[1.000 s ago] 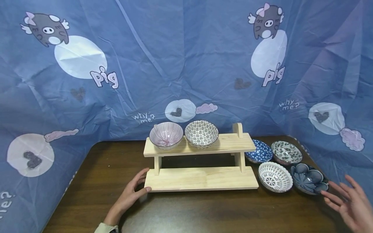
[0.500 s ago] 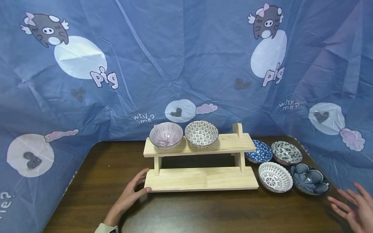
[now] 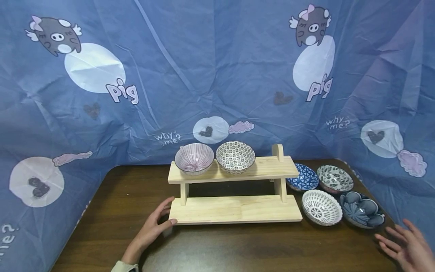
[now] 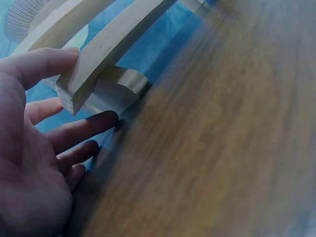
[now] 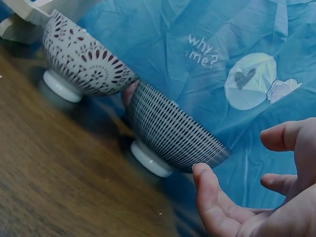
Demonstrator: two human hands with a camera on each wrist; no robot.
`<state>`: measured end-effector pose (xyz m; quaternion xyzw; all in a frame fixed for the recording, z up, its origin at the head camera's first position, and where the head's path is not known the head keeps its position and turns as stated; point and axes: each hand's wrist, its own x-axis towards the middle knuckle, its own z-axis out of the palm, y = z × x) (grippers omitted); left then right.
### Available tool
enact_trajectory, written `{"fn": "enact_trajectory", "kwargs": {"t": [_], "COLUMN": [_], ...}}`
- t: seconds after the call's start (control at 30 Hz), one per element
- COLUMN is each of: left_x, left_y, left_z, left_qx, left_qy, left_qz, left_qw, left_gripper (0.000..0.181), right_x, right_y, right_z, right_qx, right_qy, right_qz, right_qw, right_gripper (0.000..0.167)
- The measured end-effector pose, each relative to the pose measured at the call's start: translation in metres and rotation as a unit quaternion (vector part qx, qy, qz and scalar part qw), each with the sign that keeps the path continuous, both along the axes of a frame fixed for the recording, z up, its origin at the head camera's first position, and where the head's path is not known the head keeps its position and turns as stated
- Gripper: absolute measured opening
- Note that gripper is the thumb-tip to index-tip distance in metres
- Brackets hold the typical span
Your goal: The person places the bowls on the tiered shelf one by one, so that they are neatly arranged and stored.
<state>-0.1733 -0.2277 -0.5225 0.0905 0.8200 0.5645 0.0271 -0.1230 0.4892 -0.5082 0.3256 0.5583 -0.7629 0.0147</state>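
A two-tier wooden display stand stands on the table. My left hand holds the left end of its lower board; in the left wrist view the thumb lies on one side of that board, the index finger on the other. On the upper board sit a purple-striped bowl and a grey-patterned bowl. My right hand, fingers loosely spread and holding nothing, hovers near a dark blue bowl. In the right wrist view that bowl's checked outside is close to a fingertip.
Right of the stand are a white-patterned bowl, a blue triangle-patterned bowl partly behind the stand, and a leaf-patterned bowl. A blue printed cloth hangs around the brown table.
My right hand first drew away from the dark blue bowl toward the lower right, then came slightly back left. The left hand, stand and bowls stay in place.
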Motion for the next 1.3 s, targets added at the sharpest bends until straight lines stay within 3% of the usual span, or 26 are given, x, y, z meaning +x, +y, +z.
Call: {"fn": "enact_trajectory", "kwargs": {"t": [0.13,0.3,0.47,0.67,1.03,1.1,1.2,1.3], "left_x": [0.001,0.0,0.0,0.001,0.0,0.0,0.0,0.0], "left_y": [0.0,0.0,-0.001,0.0,0.002,0.002,0.001,0.001], "left_z": [0.0,0.0,0.001,0.002,0.005,0.005,0.004,0.004], "left_qx": [0.004,-0.004,-0.007,0.003,-0.01,-0.013,-0.012,-0.011], "left_qy": [0.002,-0.013,-0.005,0.003,-0.007,-0.008,-0.004,0.0], "left_qz": [-0.003,0.007,0.004,-0.003,0.007,0.007,0.006,0.005], "left_qw": [1.0,0.9999,1.0,1.0,0.9999,0.9999,0.9999,0.9999], "left_gripper": [0.07,0.071,0.07,0.069,0.07,0.07,0.07,0.07], "right_x": [-0.003,-0.006,-0.012,-0.016,-0.021,-0.02,-0.018,-0.015], "right_y": [-0.001,-0.003,-0.01,-0.013,-0.02,-0.022,-0.023,-0.025], "right_z": [-0.001,-0.004,-0.005,-0.008,-0.007,-0.008,-0.013,-0.017], "right_qx": [-0.025,-0.054,-0.037,-0.052,-0.044,-0.053,-0.087,-0.143], "right_qy": [-0.018,-0.008,-0.004,0.033,0.061,0.079,0.137,0.203], "right_qz": [0.005,0.01,0.006,0.022,0.071,0.08,0.101,0.128], "right_qw": [0.9995,0.9985,0.9993,0.9979,0.9946,0.9923,0.9815,0.9601], "right_gripper": [0.068,0.069,0.074,0.072,0.073,0.073,0.076,0.074]}}
